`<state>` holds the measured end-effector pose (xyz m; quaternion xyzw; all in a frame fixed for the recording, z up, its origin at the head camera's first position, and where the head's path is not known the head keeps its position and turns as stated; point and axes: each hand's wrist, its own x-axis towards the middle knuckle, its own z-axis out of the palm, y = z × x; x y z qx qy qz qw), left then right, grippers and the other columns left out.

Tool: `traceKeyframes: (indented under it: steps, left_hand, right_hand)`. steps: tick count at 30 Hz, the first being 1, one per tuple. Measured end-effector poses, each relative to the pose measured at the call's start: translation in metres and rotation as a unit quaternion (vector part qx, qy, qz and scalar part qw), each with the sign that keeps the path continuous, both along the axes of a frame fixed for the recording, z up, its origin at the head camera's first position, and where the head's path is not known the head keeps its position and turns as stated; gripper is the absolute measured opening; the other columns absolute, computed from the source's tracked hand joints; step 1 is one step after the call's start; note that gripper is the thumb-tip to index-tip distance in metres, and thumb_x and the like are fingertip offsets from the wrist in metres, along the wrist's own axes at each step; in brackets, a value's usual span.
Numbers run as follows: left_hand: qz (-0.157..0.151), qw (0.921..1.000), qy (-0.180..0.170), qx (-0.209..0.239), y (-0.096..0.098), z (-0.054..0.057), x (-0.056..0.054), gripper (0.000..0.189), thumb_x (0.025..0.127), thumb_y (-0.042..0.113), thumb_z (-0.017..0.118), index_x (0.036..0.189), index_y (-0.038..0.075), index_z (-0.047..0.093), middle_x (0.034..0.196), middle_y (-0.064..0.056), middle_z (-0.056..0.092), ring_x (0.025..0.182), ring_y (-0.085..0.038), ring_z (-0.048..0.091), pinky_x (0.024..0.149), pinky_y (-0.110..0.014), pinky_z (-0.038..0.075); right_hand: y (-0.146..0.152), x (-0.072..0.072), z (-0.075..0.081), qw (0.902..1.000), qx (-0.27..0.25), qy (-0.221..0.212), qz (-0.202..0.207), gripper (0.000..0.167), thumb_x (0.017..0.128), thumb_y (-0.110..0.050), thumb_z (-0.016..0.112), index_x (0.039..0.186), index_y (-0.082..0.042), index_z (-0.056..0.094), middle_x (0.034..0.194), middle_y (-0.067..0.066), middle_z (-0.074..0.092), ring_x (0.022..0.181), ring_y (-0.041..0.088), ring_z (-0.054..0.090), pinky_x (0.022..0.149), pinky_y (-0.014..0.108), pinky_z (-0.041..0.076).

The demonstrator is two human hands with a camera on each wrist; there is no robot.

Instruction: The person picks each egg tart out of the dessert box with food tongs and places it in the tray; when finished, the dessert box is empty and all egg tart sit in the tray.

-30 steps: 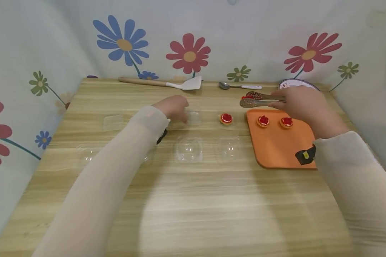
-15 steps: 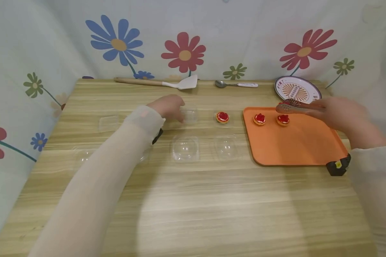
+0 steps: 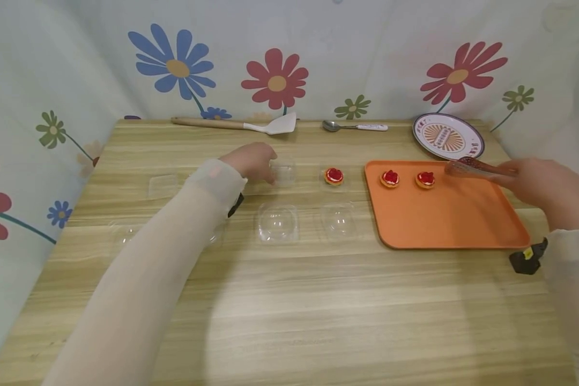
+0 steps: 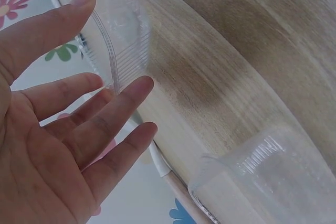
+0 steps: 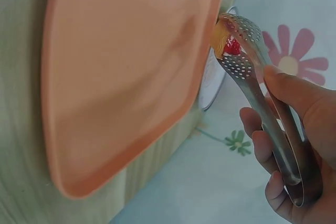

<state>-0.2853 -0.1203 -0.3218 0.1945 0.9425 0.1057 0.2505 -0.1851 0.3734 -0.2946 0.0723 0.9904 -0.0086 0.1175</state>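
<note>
My right hand [image 3: 542, 179] grips metal tongs [image 5: 273, 129] with perforated heads over the far right part of the orange tray [image 3: 444, 230]. Between those heads sits a small fruit tart [image 5: 226, 40] with a red topping, seen in the right wrist view. To its left, two red-topped tarts [image 3: 390, 178] stand on the tray. My left hand [image 3: 252, 161] is beside a clear plastic container [image 3: 284, 172], its fingers spread and only slightly bent in the left wrist view. Whether the fingertips touch the container [image 4: 118, 30] I cannot tell.
One tart [image 3: 334, 176] sits in another clear container right of my left hand. Several clear domed containers [image 3: 277, 222] line the table's middle. At the back lie a white spatula [image 3: 282, 124] with wooden handle, a spoon [image 3: 332, 126] and a patterned plate [image 3: 470, 134].
My right hand has moved right and nearer with the tongs, from in front of the plate to over the tray, uncovering the plate. My left hand has stayed in place.
</note>
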Motion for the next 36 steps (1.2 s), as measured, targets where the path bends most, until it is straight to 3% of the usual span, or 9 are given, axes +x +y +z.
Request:
traceKeyframes:
  steps: [11, 23, 36]
  left_hand:
    - [0.002, 1.0, -0.002, -0.006, 0.001, 0.002, 0.001, 0.068, 0.09, 0.021, 0.073, 0.148, -0.001, 0.043, 0.151, -0.017, 0.043, 0.14, -0.032, 0.038, 0.116, -0.044, 0.029]
    - [-0.005, 0.9999, 0.002, -0.013, 0.002, 0.001, -0.001, 0.069, 0.09, 0.022, 0.073, 0.148, -0.001, 0.042, 0.152, -0.016, 0.042, 0.141, -0.033, 0.036, 0.116, -0.044, 0.028]
    - [0.0, 1.0, 0.003, -0.007, 0.001, 0.0, -0.001, 0.069, 0.09, 0.022, 0.073, 0.147, -0.001, 0.043, 0.151, -0.016, 0.043, 0.14, -0.032, 0.037, 0.116, -0.044, 0.028]
  right_hand:
    - [0.019, 0.001, -0.012, 0.9997, 0.02, 0.003, -0.01, 0.073, 0.098, -0.057, 0.047, 0.132, 0.007, 0.052, 0.12, 0.041, 0.05, 0.091, 0.05, 0.052, 0.088, 0.068, 0.042]
    - [0.025, 0.001, -0.021, 0.9997, 0.013, -0.011, -0.02, 0.066, 0.1, -0.048, 0.051, 0.129, 0.011, 0.049, 0.121, 0.041, 0.051, 0.092, 0.049, 0.054, 0.087, 0.064, 0.043]
    - [0.023, 0.001, -0.023, 0.9994, 0.016, -0.017, -0.024, 0.067, 0.099, -0.049, 0.05, 0.133, 0.009, 0.049, 0.126, 0.042, 0.047, 0.097, 0.052, 0.052, 0.09, 0.065, 0.042]
